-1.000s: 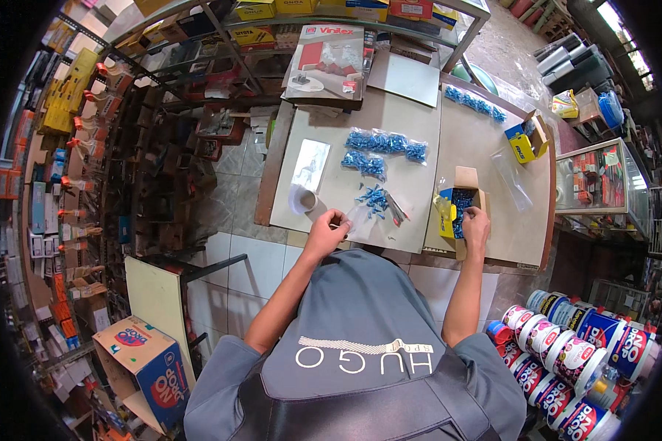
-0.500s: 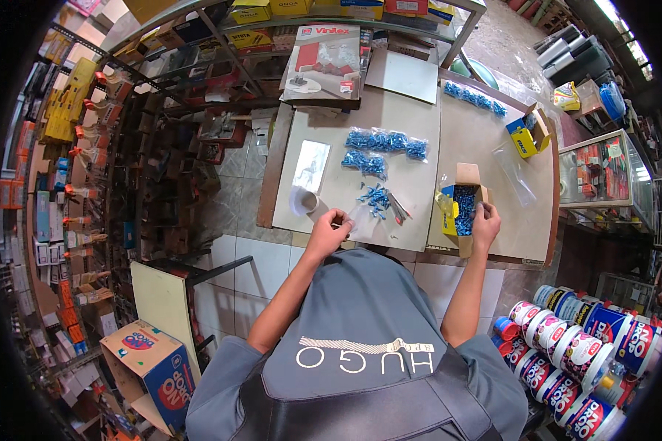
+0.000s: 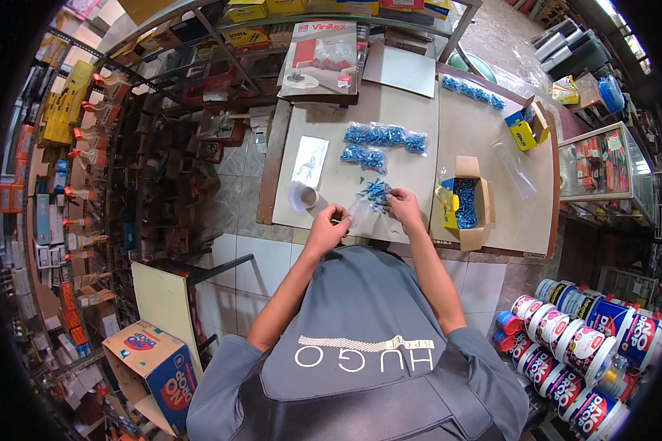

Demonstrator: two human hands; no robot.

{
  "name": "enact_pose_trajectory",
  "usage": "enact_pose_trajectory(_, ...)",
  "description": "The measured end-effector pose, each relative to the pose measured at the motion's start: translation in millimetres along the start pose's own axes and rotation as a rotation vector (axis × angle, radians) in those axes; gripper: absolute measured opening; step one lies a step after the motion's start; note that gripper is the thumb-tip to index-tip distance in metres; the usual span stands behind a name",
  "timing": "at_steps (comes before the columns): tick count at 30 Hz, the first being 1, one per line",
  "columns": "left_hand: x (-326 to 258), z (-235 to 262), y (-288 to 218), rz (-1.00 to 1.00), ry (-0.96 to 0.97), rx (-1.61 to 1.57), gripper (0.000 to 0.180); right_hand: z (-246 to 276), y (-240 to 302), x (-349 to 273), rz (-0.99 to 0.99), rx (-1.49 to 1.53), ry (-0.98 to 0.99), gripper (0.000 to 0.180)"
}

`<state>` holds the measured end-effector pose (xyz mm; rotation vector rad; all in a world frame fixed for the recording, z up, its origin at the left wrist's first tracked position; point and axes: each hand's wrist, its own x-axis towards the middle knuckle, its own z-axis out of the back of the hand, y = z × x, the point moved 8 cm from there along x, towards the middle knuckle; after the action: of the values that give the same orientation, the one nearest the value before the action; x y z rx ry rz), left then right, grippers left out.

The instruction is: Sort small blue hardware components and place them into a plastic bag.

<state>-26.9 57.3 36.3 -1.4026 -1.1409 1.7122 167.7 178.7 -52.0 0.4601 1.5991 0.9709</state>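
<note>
My left hand (image 3: 330, 228) is closed, pinching the edge of a small clear plastic bag (image 3: 361, 218) at the near side of the table. Just beyond the bag lies a loose pile of blue-headed screws (image 3: 373, 190). At the pile's right edge is my right hand (image 3: 406, 209), its fingers pressed together; what they pinch is hidden. Farther right stands an open yellow and blue carton (image 3: 449, 213) with blue screws (image 3: 466, 202) filling it. Beyond the pile lie filled clear bags of blue screws (image 3: 385, 137). A roll of clear film or tape (image 3: 309, 197) stands near my left hand.
A large picture box (image 3: 320, 62) and a pale flat panel (image 3: 399, 70) lie at the table's far side. More bagged screws (image 3: 472, 93), a smaller yellow carton (image 3: 526, 128) and a flat clear bag (image 3: 513, 167) are at the right. Paint buckets (image 3: 581, 353) are stacked at lower right.
My right hand has left the open carton and moved left to the loose screws. The carton's flaps sit slightly differently. My left hand stays with the clear bag.
</note>
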Motion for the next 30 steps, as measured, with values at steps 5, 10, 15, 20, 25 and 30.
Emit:
enact_pose_trajectory(5,-5.3,6.3,9.6,0.012,-0.013,-0.024,0.017,-4.9,0.9,1.3,0.013,-0.006,-0.02,0.027)
enact_pose_trajectory(10,-10.3,10.5,11.9,0.054,-0.023,-0.003,0.016,26.5,36.9,-30.2,0.165,-0.023,-0.126,0.028)
enact_pose_trajectory(15,-10.2,12.2,10.6,0.031,-0.031,-0.009,0.018,137.3,70.1,-59.8,0.521,-0.372,-0.719,0.029)
enact_pose_trajectory(20,-6.6,6.1,10.3,0.018,0.003,0.0,0.018,177.7,58.7,-61.4,0.366,-0.896,-0.73,0.037)
enact_pose_trajectory(25,-2.4,0.6,8.0,-0.001,0.036,0.0,0.018,185.0,58.5,-63.9,0.239,-0.946,-0.531,0.043)
enact_pose_trajectory(30,-1.8,-4.3,5.6,0.006,0.046,0.003,0.018,194.7,60.8,-67.0,0.245,-0.924,-0.565,0.032)
